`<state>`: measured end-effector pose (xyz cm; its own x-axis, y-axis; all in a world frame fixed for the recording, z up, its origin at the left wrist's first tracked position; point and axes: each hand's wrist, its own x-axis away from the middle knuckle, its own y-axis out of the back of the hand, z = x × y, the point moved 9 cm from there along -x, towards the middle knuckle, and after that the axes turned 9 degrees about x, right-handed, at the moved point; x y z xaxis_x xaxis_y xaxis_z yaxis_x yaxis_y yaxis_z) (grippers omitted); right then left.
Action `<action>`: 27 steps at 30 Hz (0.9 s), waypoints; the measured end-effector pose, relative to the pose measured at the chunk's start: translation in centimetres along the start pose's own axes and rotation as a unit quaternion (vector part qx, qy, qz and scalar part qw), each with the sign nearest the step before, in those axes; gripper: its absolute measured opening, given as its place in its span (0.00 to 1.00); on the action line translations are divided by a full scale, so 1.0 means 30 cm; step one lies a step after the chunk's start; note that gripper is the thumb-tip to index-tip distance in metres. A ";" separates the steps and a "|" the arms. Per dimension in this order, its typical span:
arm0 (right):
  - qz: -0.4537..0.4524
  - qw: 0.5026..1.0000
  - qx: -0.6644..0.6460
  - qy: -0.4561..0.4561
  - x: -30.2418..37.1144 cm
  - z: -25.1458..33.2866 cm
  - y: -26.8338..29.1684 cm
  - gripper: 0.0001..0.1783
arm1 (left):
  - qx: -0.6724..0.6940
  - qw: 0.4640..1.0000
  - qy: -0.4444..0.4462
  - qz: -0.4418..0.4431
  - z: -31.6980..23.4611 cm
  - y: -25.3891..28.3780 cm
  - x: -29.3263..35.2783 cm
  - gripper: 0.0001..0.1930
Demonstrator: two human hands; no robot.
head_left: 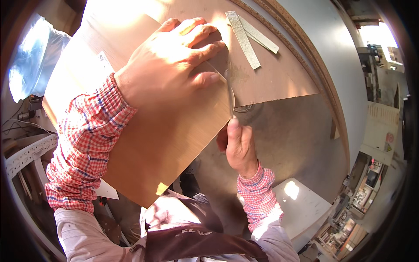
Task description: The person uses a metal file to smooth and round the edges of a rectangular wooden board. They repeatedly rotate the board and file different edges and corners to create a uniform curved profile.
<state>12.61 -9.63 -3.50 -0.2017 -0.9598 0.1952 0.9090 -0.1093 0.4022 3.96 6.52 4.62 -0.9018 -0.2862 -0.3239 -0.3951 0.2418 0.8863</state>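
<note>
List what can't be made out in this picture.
Head view:
Left hand, palm: hidden by its back.
Right hand, anything gripped: covered by the hand itself.
Brown board, underside: faces away.
Pinkish panel, far end: cut off by the picture's top.
Far-right clutter: too small to identify.

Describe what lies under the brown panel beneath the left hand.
Beyond the brown panel, a pinkish board shows, apparently continuing under it; a white piece peeks out at lower left. Whatever lies directly beneath is covered.

Grey-brown floor (297, 131); bright opening (385, 37) upper right; white perforated frame (31, 153) left.
</note>
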 end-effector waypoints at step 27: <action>-0.052 0.996 0.068 0.023 -0.044 0.027 0.044 0.34 | 0.087 0.994 -0.043 0.047 -0.055 -0.003 -0.015 0.20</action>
<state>13.80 -8.32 -2.50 -0.2729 -0.9562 0.1056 0.8254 -0.1764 0.5363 4.69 5.09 5.23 -0.9448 -0.1770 -0.2758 -0.3260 0.4217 0.8461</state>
